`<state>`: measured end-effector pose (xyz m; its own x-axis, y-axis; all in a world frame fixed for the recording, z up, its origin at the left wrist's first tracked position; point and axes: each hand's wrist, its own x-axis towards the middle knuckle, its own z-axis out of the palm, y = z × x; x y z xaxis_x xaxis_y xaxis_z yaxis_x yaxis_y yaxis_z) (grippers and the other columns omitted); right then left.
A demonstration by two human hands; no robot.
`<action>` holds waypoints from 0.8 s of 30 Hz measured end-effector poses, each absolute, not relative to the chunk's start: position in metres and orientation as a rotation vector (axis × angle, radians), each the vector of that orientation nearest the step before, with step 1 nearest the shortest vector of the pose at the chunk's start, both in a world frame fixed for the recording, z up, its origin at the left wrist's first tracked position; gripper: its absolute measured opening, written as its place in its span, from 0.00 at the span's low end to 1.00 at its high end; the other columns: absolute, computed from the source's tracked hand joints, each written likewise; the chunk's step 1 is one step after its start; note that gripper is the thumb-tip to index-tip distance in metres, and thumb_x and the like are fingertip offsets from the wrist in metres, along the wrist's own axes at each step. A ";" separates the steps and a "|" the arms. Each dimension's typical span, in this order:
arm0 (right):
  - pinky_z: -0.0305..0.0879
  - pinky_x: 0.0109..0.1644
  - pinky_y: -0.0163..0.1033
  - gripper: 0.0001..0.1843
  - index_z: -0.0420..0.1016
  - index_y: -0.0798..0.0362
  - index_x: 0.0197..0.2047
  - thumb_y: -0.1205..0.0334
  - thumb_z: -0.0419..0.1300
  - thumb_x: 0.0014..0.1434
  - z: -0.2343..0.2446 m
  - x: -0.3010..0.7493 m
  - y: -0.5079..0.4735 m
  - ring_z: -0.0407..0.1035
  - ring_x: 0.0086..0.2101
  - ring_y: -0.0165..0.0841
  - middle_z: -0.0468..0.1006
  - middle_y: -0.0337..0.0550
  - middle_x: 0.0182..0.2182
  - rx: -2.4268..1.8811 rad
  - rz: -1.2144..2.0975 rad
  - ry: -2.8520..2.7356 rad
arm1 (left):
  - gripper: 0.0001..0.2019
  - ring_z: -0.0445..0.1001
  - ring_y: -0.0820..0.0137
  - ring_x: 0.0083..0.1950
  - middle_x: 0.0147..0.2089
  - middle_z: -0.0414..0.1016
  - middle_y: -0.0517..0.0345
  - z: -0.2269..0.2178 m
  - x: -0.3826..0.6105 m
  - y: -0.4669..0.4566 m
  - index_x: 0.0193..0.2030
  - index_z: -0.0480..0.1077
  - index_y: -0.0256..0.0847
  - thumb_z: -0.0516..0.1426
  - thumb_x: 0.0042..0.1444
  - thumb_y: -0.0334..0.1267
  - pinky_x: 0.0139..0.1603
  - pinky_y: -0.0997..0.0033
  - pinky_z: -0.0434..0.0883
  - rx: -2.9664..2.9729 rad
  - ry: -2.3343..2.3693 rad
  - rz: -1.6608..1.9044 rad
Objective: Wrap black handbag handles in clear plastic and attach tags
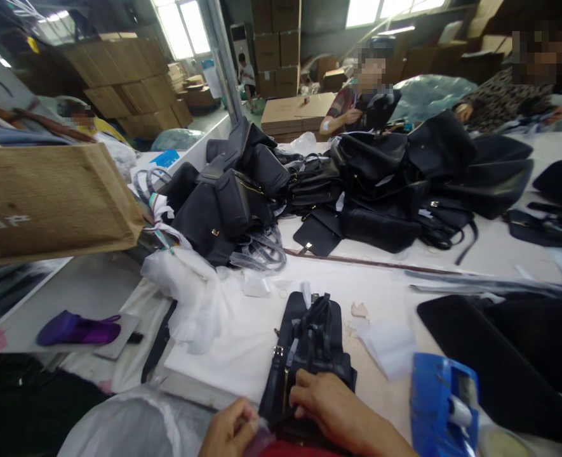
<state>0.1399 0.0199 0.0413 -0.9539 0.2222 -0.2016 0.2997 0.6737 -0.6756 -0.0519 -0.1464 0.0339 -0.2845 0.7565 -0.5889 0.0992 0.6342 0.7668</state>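
Note:
A small black leather backpack (312,324) lies on the white table right in front of me, its straps gathered on top and a gold zip and buckle along its left side. Over its near end, my right hand (326,403) is closed, fingertips curled on a black part of the bag, perhaps a strap. Just left of the bag's near end, my left hand (230,428) is closed in a pinch. Some translucent film shows by its fingers, but what they hold is unclear. Both hands are close together at the bottom edge of the view.
A blue tape dispenser (445,406) stands right of the backpack, near a white paper (390,346). Black bags (376,171) are heaped across the table's far side. A plastic-lined bin (133,425), a purple pouch (78,329) and a brown bag (52,203) are left. Co-workers sit beyond.

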 end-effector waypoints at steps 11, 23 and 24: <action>0.58 0.33 0.31 0.09 0.71 0.51 0.39 0.71 0.54 0.56 0.060 0.132 0.016 0.72 0.33 0.31 0.77 0.39 0.37 0.470 -1.306 2.688 | 0.12 0.70 0.67 0.31 0.27 0.74 0.59 0.043 -0.039 -0.133 0.28 0.67 0.41 0.54 0.55 0.47 0.34 0.73 0.63 0.818 1.777 0.752; 0.61 0.41 0.33 0.16 0.69 0.49 0.48 0.61 0.60 0.55 0.047 0.122 0.029 0.73 0.41 0.36 0.78 0.41 0.42 0.422 -1.327 2.623 | 0.10 0.66 0.70 0.29 0.25 0.67 0.64 0.034 -0.051 -0.135 0.27 0.63 0.42 0.52 0.56 0.42 0.32 0.74 0.61 0.853 1.914 0.716; 0.61 0.41 0.33 0.13 0.71 0.49 0.46 0.62 0.59 0.56 0.044 0.123 0.033 0.73 0.41 0.36 0.78 0.41 0.42 0.412 -1.281 2.631 | 0.10 0.66 0.70 0.29 0.25 0.66 0.64 0.031 -0.053 -0.138 0.27 0.63 0.42 0.52 0.57 0.42 0.33 0.74 0.61 0.859 1.940 0.716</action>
